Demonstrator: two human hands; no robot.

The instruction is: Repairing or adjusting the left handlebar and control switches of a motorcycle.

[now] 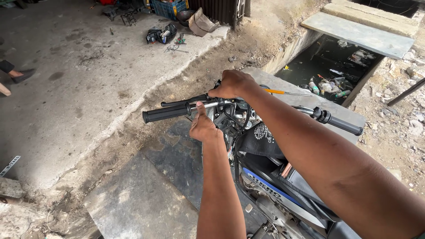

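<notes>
Black rubber left grip [166, 113] looks grippy on rigid handlebar [305, 109]; left hand [202, 127] pinches beside it, right hand [231, 84] clamps a screwdriver [283, 92].

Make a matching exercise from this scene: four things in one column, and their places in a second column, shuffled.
Things:
1. left hand
2. right hand
3. blue crate
4. plastic bottles

Places:
A. in the open drain under the concrete slab
B. on top of the handlebar's middle, with a screwdriver
C. just below the left handlebar grip, thumb up against the bar
D. at the far edge of the concrete floor, top of the view

Pairs: 1-C, 2-B, 3-D, 4-A
</notes>
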